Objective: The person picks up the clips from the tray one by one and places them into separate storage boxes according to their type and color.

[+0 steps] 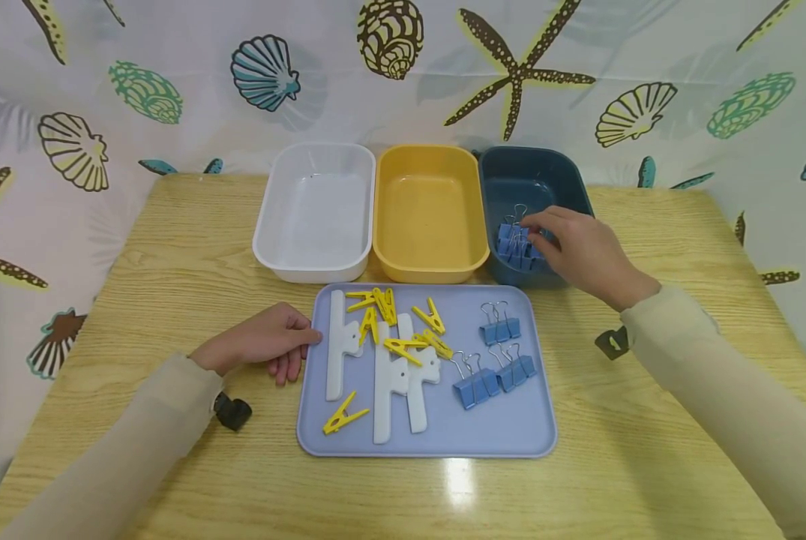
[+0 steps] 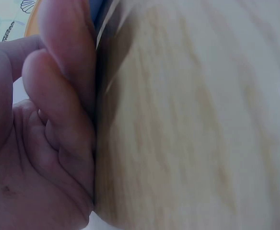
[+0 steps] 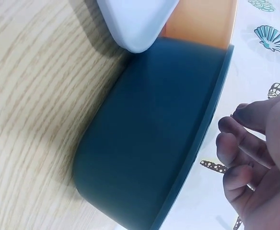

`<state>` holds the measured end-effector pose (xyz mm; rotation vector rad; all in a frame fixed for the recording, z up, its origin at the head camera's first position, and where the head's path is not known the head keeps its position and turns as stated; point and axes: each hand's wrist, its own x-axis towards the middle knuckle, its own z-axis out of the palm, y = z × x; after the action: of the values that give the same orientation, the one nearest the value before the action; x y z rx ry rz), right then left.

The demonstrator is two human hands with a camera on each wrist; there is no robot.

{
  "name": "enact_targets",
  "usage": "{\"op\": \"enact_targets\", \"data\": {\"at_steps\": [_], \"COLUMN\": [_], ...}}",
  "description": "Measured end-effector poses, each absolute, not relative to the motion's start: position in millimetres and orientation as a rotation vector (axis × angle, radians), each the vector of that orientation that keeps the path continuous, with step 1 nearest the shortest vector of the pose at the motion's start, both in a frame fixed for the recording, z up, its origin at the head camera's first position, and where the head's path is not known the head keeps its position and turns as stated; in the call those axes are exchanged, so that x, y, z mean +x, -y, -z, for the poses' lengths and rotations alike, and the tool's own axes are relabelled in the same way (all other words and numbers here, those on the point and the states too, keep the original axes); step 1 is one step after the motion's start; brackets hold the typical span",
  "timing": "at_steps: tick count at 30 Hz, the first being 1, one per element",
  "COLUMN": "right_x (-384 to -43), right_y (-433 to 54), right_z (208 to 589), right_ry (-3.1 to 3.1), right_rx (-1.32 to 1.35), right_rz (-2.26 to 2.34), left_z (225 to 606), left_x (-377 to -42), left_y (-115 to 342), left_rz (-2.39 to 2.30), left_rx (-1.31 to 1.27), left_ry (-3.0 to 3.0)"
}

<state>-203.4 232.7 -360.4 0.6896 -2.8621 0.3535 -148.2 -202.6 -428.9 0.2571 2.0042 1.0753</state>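
Note:
My left hand [image 1: 274, 345] rests on the table at the left edge of the lavender tray [image 1: 436, 442]. Its thumb lies over the rim, the other fingers curled beside it. My right hand [image 1: 578, 244] hovers over the dark blue bin [image 1: 510, 169], thumb and forefinger right by the blue binder clips [image 1: 510, 241] inside. In the right wrist view its fingers [image 3: 228, 143] are loosely bent above the bin's rim, with no clip showing in them. On the tray lie three blue binder clips [image 1: 500, 330], several yellow clothespins [image 1: 340, 416] and three white bag clips [image 1: 382, 405].
A yellow bin [image 1: 432, 214] and a white bin [image 1: 315, 210] stand in a row left of the dark blue one, behind the tray. Wooden table [image 1: 200, 232] surrounds them. A shell-patterned cloth [image 1: 207, 45] hangs along the back and sides.

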Motion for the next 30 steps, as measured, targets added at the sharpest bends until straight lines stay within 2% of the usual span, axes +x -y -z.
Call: {"op": "enact_targets", "data": {"at_steps": [30], "right_x": [-191.9], "right_y": [-231.1], "right_z": [359.0], "right_ry": [2.848], "right_rx": [0.714], "right_rz": [-0.353], "left_z": [431.9], "left_x": [-149.4], "left_y": [203.6], "left_rz": [-1.079], "left_rx": [0.256], "left_ry": [-1.998]}}
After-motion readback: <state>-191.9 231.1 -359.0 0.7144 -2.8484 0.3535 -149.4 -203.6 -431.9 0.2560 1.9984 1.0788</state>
